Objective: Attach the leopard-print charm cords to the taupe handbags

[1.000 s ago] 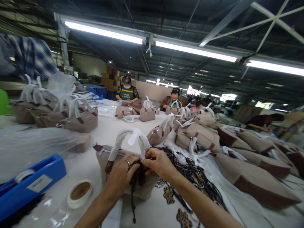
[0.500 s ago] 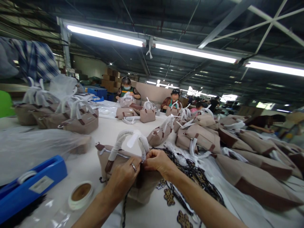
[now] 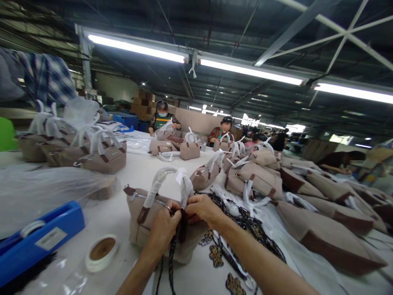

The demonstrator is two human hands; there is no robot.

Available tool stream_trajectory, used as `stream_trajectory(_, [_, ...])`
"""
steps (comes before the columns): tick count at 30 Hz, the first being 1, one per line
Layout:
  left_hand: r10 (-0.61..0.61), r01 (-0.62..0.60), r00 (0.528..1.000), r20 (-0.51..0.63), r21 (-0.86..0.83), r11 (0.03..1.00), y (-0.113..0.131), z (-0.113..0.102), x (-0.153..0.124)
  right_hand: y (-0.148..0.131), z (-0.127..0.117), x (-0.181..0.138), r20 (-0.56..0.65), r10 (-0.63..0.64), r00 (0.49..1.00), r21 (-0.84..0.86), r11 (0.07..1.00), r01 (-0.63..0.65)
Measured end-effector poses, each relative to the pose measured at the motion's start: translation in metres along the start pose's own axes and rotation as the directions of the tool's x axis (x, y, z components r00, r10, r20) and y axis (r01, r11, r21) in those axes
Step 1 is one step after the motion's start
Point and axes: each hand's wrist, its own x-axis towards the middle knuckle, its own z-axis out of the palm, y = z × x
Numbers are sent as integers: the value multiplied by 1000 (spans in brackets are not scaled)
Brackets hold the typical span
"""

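A beige handbag (image 3: 143,227) with brown trim stands upright on the table in front of me. Its handles (image 3: 159,180) are wrapped in white film, and a white tag (image 3: 181,175) hangs at the right one. My left hand (image 3: 167,221), with a ring on it, is closed at the base of that handle on a black braided cord (image 3: 172,262), whose ends dangle down the bag's front. Against it, my right hand (image 3: 202,209) pinches at the same spot; what lies between its fingertips is hidden.
Several leopard-print flower charms (image 3: 216,256) and a tangle of black cords (image 3: 248,223) lie to the right. Beyond are piled handbags (image 3: 260,178). A blue tape dispenser (image 3: 58,229) and a tape roll (image 3: 101,252) sit at left. Two co-workers (image 3: 162,119) sit across the table.
My left hand has turned and drawn its fingers in at the handle base. More braided cord now hangs below it. The white tag has shifted right, against the handle.
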Motion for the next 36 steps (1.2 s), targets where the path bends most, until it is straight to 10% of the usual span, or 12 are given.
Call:
stream_trajectory(9, [143, -141, 989, 40, -47, 989, 3, 0, 5, 14, -12, 5, -29, -88, 996, 99, 991, 91])
stream_trajectory(18, [-195, 150, 973, -125, -301, 942, -6, -20, -18, 27, -22, -1, -139, -305, 942, 35, 949, 312])
stream_trajectory(26, [-293, 283, 954, 55, -476, 832, 3, -31, -70, 48, -24, -34, -357, -543, 760, -252, 839, 482])
stream_trajectory(31, [-289, 337, 938, 191, -320, 885, -3, -8, -77, 60, -22, -70, -77, -813, 577, -623, 492, 609])
stream_trajectory(36, [-239, 285, 950, 199, -244, 927, -13, -5, -63, 82, -55, -94, -257, -669, 697, -693, 631, 350])
